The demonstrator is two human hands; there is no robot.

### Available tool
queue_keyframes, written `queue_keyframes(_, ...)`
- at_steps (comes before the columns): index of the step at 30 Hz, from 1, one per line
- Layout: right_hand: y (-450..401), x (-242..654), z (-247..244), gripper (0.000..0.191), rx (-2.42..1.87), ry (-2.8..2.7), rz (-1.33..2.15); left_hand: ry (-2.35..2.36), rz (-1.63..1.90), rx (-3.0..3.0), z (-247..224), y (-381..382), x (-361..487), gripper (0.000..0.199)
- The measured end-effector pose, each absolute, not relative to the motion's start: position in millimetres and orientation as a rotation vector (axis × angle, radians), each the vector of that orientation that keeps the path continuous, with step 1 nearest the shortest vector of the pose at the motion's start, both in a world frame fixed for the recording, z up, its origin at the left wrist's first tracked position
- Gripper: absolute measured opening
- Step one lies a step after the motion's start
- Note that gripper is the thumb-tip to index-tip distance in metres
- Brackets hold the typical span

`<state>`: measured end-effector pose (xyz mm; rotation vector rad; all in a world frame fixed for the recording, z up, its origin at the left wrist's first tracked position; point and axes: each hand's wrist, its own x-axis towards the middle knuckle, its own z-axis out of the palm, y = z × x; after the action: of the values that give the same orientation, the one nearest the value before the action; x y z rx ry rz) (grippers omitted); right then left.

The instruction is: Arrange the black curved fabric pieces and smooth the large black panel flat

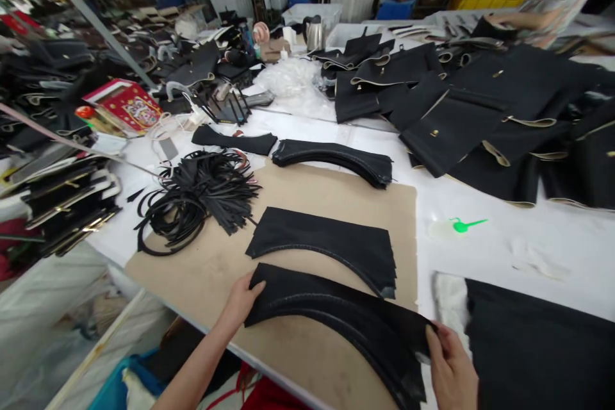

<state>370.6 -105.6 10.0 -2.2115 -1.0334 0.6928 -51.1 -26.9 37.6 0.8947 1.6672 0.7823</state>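
Note:
At the near edge of the tan board lies a stack of curved black leather-like pieces. My left hand grips its left end, thumb on top and fingers hidden behind. At the right end, my right hand pinches the corner of the top piece, raised slightly off those beneath. Just beyond is a similar black curved piece, lying flat. Farther back sits a thicker curved stack, with a smaller black piece to its left. A bundle of thin black strips lies left of these.
Black panels with pale edges pile up at the back right. A green tool and a large black sheet are on the right. A red box, a router, a kettle and clear plastic stand behind. Another person's arm reaches in.

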Motion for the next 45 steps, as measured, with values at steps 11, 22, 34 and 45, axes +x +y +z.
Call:
queue_keyframes(11, 5.9, 342.5, 5.7, 0.046, -2.112, -1.282, 0.73, 1.736, 0.802, 0.955, 4.0, 60.4, -95.3, 0.049)
queue_keyframes(22, 10.6, 337.3, -18.1, 0.065, -2.344, -1.275, 0.726, 1.999, 0.644, 1.044, -22.3, 72.1, -103.3, 0.022)
queue_keyframes(34, 9.6, 336.9, -22.3, 0.058, -2.357, -1.255, 0.819, 2.111, 0.575, 1.016, -27.6, 76.2, -111.7, 0.021)
queue_keyframes(45, 4.8, 334.2, -17.7, 0.052, -2.256, -1.286, 0.769, 2.175, 0.389, 1.143, -22.7, 70.8, -101.8, 0.02)
